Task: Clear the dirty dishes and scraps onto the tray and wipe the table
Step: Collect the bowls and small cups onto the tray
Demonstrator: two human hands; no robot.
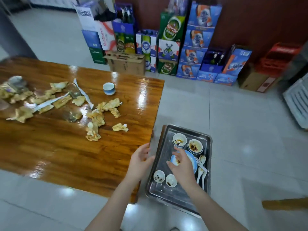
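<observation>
Right hand (182,166), fingers spread loose, hovers over the blue plate (191,158) on the tray (170,192), holding nothing; left hand (140,161), just left of the tray, slack and empty.

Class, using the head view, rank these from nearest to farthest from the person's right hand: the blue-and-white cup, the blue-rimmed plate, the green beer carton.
1. The blue-rimmed plate, on the tray, just under the right hand.
2. The blue-and-white cup, upright on the table, well off to the left.
3. The green beer carton, stacked by the back wall.
</observation>
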